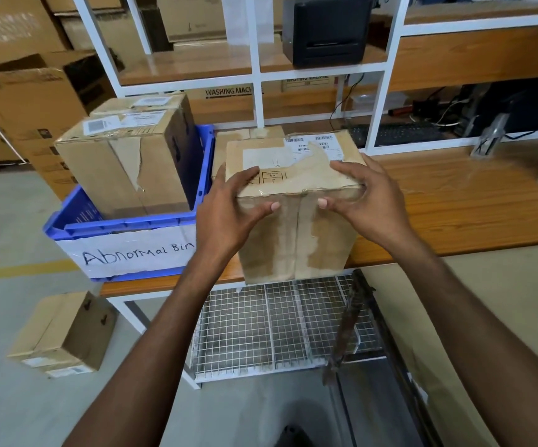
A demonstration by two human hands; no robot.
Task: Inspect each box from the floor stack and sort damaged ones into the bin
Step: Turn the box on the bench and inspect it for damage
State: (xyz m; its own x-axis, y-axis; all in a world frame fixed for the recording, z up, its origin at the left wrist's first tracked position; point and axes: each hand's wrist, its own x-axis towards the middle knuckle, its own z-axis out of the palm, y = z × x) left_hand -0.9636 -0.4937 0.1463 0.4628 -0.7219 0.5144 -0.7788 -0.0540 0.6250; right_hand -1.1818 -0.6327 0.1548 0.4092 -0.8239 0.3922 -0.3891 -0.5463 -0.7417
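**Desk editor:** Hands first: left hand [229, 204], right hand [367, 195]. What do they hold?

**Photographer:** At the near edge of the wooden desk [454, 214], just right of the blue plastic crate marked "Abnormal Bin" [125, 250], both clasp one tall brown cardboard box [296, 240], fingers over its top, thumbs on its front.

**Desk editor:** Which is nearer the crate?

**Photographer:** The left hand. The box stands upright.

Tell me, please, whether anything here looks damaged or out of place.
Yes: the front cardboard box in the blue bin has tape torn and peeling down its face. The held box, gripped by the left hand and right hand, shows ragged, scuffed tape too.
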